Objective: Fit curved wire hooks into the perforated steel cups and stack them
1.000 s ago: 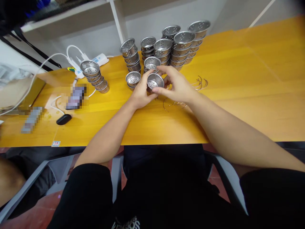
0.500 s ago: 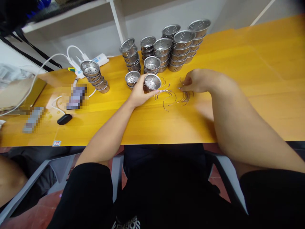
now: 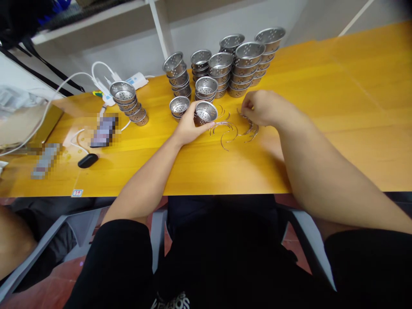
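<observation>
My left hand (image 3: 188,126) is wrapped round a perforated metal cup (image 3: 206,112), its open top facing up, thumb along the near side. Between my hands, curved metal wires (image 3: 229,128) lie loosely on the table. My right hand (image 3: 255,108) is over the right-hand part of these wires, with thumb and fingers pinched together. A thin wire shows at its fingertips, though whether it is gripped is hard to see. Just behind the held cup stand a short stack of cups (image 3: 206,87) and another low stack (image 3: 179,105) to its left.
Taller cup stacks (image 3: 246,68) line the back of the yellow table (image 3: 206,171). Another stack (image 3: 128,103) leans at the left, near a white power strip (image 3: 137,80) with cables, a blurred phone (image 3: 104,131) and a black oval object (image 3: 88,161). A person's leg shows lower left.
My right hand has shifted slightly left and away from me over the wires, its fingers still pinched. My left hand and its cup stay in place.
</observation>
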`<state>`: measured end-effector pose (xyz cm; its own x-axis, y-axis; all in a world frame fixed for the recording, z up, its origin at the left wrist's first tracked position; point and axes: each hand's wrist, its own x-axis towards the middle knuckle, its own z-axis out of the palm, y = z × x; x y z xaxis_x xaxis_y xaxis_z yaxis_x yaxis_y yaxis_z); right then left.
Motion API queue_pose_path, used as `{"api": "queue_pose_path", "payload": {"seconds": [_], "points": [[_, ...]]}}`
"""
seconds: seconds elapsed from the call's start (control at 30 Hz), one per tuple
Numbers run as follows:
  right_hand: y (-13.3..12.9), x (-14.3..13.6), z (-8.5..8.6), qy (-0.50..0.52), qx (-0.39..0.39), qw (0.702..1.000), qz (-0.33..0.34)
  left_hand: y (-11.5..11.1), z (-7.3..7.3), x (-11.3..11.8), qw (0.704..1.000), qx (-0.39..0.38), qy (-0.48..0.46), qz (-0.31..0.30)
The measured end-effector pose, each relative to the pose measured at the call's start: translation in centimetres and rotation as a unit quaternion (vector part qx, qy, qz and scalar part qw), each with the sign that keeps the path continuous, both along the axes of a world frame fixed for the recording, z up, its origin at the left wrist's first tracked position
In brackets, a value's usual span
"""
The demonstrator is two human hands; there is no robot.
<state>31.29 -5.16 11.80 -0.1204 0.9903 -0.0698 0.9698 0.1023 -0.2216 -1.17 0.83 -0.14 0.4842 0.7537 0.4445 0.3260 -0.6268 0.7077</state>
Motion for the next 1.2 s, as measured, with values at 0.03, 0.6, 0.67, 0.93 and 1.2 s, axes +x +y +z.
{"api": "queue_pose_path", "payload": {"seconds": [0.03,0.6,0.67,0.93,1.2], "points": [[0.0,0.0,0.0,0.014,0.013,1.0,0.004,0.1,-0.1,0.0,1.0,0.005,-0.001,-0.001],[-1.2,-2.0,0.7,0.215,0.115,0.969,0.041,-0.2,0.3,0.7,0.998,-0.006,-0.057,0.005],[-1.3,-2.3,0.6,0.197,0.1,0.975,0.036,-0.6,0.9,0.7,0.999,-0.007,-0.048,0.0],[-0.5,-3.4,-1.1,0.261,0.09,0.961,0.006,0.0,1.1,0.4,0.994,0.06,-0.081,0.052],[-1.4,-3.7,-1.0,0.255,0.099,0.962,0.008,1.7,-1.0,0.1,0.995,0.077,-0.063,0.015]]}}
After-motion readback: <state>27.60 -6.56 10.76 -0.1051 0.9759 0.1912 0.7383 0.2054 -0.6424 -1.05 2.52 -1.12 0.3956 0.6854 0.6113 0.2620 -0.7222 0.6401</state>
